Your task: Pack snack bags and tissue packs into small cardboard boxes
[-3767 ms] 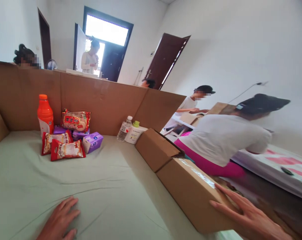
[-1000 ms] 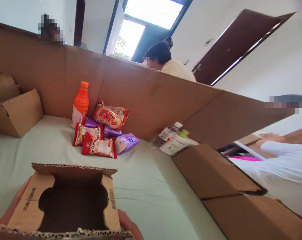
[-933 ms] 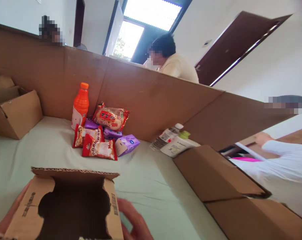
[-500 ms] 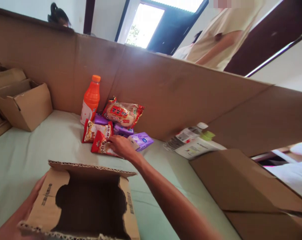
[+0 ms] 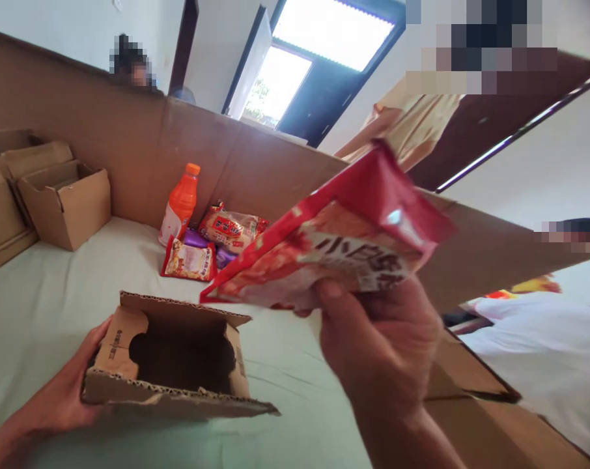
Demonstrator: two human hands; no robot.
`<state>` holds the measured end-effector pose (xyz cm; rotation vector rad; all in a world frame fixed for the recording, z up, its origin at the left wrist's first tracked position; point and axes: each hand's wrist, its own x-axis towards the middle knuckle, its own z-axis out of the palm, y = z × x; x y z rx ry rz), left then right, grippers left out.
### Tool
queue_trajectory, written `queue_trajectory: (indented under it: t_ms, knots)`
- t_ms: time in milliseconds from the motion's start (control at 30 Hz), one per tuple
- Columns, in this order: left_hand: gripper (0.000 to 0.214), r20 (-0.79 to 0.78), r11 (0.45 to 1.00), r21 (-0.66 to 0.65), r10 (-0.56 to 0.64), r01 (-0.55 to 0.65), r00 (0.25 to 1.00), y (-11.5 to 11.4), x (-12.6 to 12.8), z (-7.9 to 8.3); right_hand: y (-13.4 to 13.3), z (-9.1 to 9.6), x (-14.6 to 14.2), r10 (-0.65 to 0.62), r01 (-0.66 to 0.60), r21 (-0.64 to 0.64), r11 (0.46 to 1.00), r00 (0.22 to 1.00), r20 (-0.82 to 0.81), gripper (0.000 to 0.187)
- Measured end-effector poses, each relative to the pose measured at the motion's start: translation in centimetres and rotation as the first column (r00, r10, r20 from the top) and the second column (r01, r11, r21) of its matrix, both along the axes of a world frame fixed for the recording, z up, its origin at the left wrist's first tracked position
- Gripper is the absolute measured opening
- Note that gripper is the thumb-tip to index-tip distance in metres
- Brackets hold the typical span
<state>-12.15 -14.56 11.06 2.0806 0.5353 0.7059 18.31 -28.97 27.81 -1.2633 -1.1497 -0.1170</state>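
My right hand (image 5: 383,345) is closed on a red snack bag (image 5: 324,251), raised close to the camera, thumb across its front. My left hand (image 5: 77,381) grips the left side of an open cardboard box (image 5: 124,348), whose flaps stand apart; its dark inside shows no contents. Beyond the box, a second red snack bag (image 5: 190,259) lies before an orange drink bottle (image 5: 180,202) standing upright. A rice cracker bag (image 5: 231,229) rests on purple packs (image 5: 195,238), partly hidden by the raised bag.
Open cardboard boxes (image 5: 83,208) stand at the left on the pale green cloth (image 5: 143,254). A cardboard wall (image 5: 270,163) runs along the back. More cardboard (image 5: 471,378) is at the right, beside a person in white (image 5: 544,339). Other people are behind the wall.
My right hand has picked up the front red snack bag and brought it up, right and towards me. The box appears smaller and tilted in my left hand. The view has shifted.
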Motion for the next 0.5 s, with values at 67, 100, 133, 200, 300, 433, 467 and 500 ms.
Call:
queue_trajectory:
  t_ms: [67, 100, 133, 200, 300, 433, 467, 500]
  knots:
    - [0.101, -0.023, 0.998, -0.020, -0.058, 0.057, 0.998, -0.1, -0.3, 0.0, -0.2, -0.3, -2.1, 0.090, -0.075, -0.116, 0.990, 0.987, 0.134, 0.005]
    - [0.104, -0.025, 0.997, -0.032, -0.074, 0.073, 0.997, -0.2, -0.5, 0.0, -0.2, -0.6, -2.8, 0.148, -0.103, -0.208, 0.973, 0.965, 0.217, 0.002]
    - [0.106, -0.017, 0.996, -0.042, -0.081, 0.080, 0.997, -0.3, -0.5, -0.1, -0.1, -0.9, -3.3, 0.216, -0.120, -0.312, 0.943, 0.930, 0.298, 0.008]
    - [0.109, 0.006, 0.993, -0.075, -0.086, 0.086, 0.996, -0.4, -0.5, -0.4, 0.0, -1.2, -3.9, 0.389, -0.122, -0.540, 0.833, 0.823, 0.414, 0.018]
    - [0.112, 0.034, 0.985, -0.144, -0.087, 0.091, 0.996, -0.4, -0.3, -0.8, 0.6, -1.0, -4.3, 0.622, -0.042, -0.803, 0.594, 0.658, 0.425, 0.021]
    - [0.112, 0.073, 0.970, -0.215, -0.102, 0.116, 0.992, -0.5, 0.0, -1.2, 2.9, -1.3, -5.2, 0.761, 0.124, -0.894, 0.430, 0.484, 0.433, 0.021]
    - [0.111, 0.075, 0.969, -0.217, -0.102, 0.116, 0.992, -0.6, 0.0, -1.3, 3.7, -1.8, -5.6, 0.790, 0.157, -0.899, 0.410, 0.431, 0.436, 0.020]
    - [0.111, 0.072, 0.971, -0.211, -0.098, 0.112, 0.993, -0.5, 0.0, -1.4, 4.5, -2.5, -6.0, 0.816, 0.180, -0.901, 0.396, 0.382, 0.435, 0.019]
